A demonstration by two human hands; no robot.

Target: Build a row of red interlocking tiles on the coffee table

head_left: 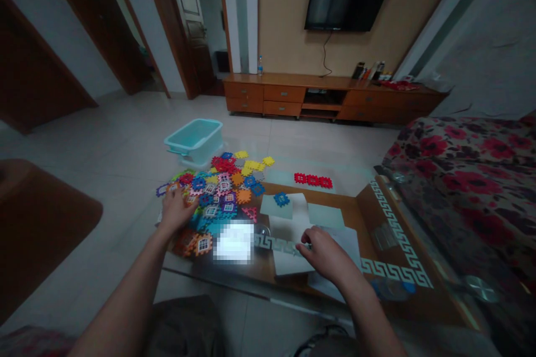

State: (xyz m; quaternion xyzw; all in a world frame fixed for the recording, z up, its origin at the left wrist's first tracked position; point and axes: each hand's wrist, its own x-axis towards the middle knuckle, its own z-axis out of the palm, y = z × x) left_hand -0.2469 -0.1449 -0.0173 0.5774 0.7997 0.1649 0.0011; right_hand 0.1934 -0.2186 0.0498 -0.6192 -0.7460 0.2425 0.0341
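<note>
A heap of colourful plastic interlocking tiles, several with window frames, covers the left of the glass table. My left hand reaches into its left edge, fingers spread over an orange tile and others; no tile looks lifted. My right hand hovers over or rests on the glass above white papers, fingers curled, with nothing visible in them. Beyond it lies a single blue tile. Three red tiles stand in a joined row near the far edge. A pink-red triangular piece sits right of the heap.
A turquoise tub stands beyond the heap. White sheets show at the table's middle, and a pixelated bright patch covers part of the front. A flowered sofa flanks the right side; a brown stool-like seat is at left.
</note>
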